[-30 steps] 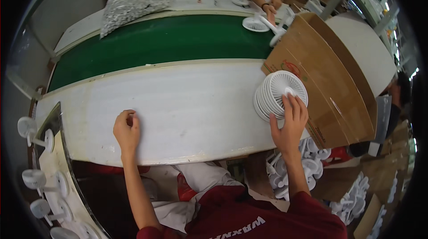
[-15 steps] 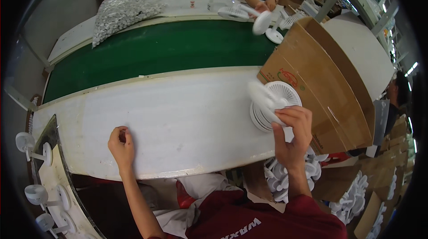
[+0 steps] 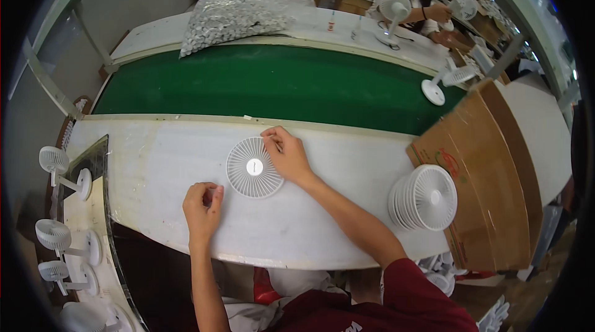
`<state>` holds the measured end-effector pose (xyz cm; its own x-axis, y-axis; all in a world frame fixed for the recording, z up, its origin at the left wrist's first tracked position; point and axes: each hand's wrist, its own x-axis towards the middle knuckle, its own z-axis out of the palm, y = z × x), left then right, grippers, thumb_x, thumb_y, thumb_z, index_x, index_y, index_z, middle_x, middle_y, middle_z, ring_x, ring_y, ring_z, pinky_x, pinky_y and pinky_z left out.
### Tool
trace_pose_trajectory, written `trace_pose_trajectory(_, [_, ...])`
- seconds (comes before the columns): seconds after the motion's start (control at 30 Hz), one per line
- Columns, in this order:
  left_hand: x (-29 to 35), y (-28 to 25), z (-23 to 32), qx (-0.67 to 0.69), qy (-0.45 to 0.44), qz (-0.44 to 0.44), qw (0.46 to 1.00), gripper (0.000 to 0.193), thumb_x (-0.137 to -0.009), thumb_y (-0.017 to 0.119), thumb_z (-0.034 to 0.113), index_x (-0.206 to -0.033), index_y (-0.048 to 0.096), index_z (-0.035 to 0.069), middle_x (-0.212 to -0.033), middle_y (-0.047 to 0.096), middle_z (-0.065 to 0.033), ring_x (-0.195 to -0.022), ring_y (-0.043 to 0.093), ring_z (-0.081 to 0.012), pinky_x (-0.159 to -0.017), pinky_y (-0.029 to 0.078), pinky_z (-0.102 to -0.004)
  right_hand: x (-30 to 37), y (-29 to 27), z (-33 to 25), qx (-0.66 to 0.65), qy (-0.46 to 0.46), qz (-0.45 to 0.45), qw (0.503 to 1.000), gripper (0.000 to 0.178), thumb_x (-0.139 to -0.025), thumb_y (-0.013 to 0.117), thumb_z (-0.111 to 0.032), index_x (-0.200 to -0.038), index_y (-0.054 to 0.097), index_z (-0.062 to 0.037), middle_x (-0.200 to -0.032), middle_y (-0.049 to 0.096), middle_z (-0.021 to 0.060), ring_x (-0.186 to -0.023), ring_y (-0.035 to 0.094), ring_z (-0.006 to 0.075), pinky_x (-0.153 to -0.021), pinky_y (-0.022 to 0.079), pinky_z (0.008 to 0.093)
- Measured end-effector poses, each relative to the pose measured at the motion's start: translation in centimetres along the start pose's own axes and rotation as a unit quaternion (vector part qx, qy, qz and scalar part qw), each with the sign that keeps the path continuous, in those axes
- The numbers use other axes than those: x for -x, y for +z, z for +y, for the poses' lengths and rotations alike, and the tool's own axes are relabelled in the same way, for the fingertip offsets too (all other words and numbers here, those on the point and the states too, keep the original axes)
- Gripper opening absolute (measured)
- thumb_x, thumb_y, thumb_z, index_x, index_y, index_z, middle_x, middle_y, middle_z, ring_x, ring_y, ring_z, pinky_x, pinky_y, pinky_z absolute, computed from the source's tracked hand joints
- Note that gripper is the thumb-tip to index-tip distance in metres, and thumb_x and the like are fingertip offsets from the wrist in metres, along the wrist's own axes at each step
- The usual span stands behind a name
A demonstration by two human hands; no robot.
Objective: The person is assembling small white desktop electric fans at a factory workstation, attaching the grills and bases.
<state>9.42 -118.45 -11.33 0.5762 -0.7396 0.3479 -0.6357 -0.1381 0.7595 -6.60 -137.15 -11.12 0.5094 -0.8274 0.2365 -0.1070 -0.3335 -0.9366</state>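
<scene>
A round white fan grille (image 3: 242, 171) with a pale center disc lies before me on the white tabletop. My right hand (image 3: 287, 155) pinches its upper right rim between thumb and fingers. Just below and left of the grille is my left hand (image 3: 203, 207), apart from it, with fingers curled in toward the thumb; whatever they hold, if anything, is hidden. A stack of similar white grilles (image 3: 427, 199) leans at the table's right side, next to a cardboard box.
Beyond the table runs a green conveyor belt (image 3: 266, 81), with a small white fan (image 3: 435, 89) at its right end. The open cardboard box (image 3: 489, 177) blocks the right. A bag of small white parts (image 3: 232, 22) lies across the belt. Several fans (image 3: 56, 233) stand at left; a co-worker sits opposite.
My right hand has moved left from the stack, bringing a grille to the middle of the table. The view has shifted. The co-worker's hands are now farther right.
</scene>
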Motion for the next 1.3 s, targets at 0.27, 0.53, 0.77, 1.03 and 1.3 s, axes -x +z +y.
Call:
trace_pose_trajectory(0.27, [10.4,-11.2,-2.3,-0.121,0.029,0.01,0.992,0.03,-0.073,0.082,0.026,-0.086,0.066,0.004,-0.073,0.057,-0.0044,-0.06,0.047,-0.0164,-0.056,0.042,-0.0285,12.4,10.1,-5.8,0.042,-0.131,-0.075,0.988,0.039,-0.083,0.066,-0.003,-0.12,0.054,-0.0008,-0.092,0.069,0.0099,-0.074,0.064,0.0171,-0.065,0.053,0.0281])
trace_pose_trajectory(0.53, [12.8,-15.4,-1.2,-0.144,0.051,0.02,0.988,0.035,-0.071,0.083,0.032,-0.084,0.067,0.004,-0.071,0.057,-0.0039,-0.061,0.047,-0.0164,-0.056,0.041,-0.0284,15.2,11.7,-9.4,-0.003,-0.14,-0.083,0.987,0.043,-0.082,0.067,-0.002,-0.123,0.055,-0.0005,-0.098,0.069,0.0123,-0.072,0.064,0.0177,-0.064,0.053,0.0281])
trace_pose_trajectory(0.77, [13.0,-15.7,-0.8,-0.137,0.078,0.029,0.987,0.035,-0.071,0.083,0.031,-0.083,0.066,0.004,-0.07,0.058,-0.0037,-0.06,0.047,-0.0167,-0.056,0.041,-0.0284,15.8,11.2,-10.8,0.011,-0.157,-0.092,0.983,0.043,-0.083,0.067,-0.005,-0.124,0.057,0.0013,-0.102,0.07,0.0155,-0.072,0.067,0.0213,-0.062,0.054,0.0301])
trace_pose_trajectory(1.03, [12.7,-15.1,-0.4,-0.089,0.101,0.028,0.991,0.042,-0.071,0.084,0.035,-0.087,0.065,0.001,-0.07,0.058,-0.0047,-0.055,0.046,-0.016,-0.053,0.04,-0.0266,15.8,10.9,-11.2,0.16,-0.333,0.009,0.929,0.043,-0.082,0.069,-0.01,-0.123,0.06,0.0003,-0.112,0.071,0.0169,-0.078,0.071,0.0219,-0.065,0.056,0.0278])
trace_pose_trajectory(1.3, [9.4,-12.7,-0.1,-0.065,0.089,0.043,0.993,0.065,-0.075,0.079,0.045,-0.115,0.059,-0.002,-0.087,0.068,-0.0161,-0.069,0.065,-0.0296,-0.066,0.053,-0.0352,13.1,10.0,-10.2,0.162,-0.479,0.034,0.862,0.061,-0.078,0.072,-0.015,-0.135,0.056,-0.002,-0.131,0.063,0.0165,-0.1,0.069,0.0281,-0.08,0.057,0.0321])
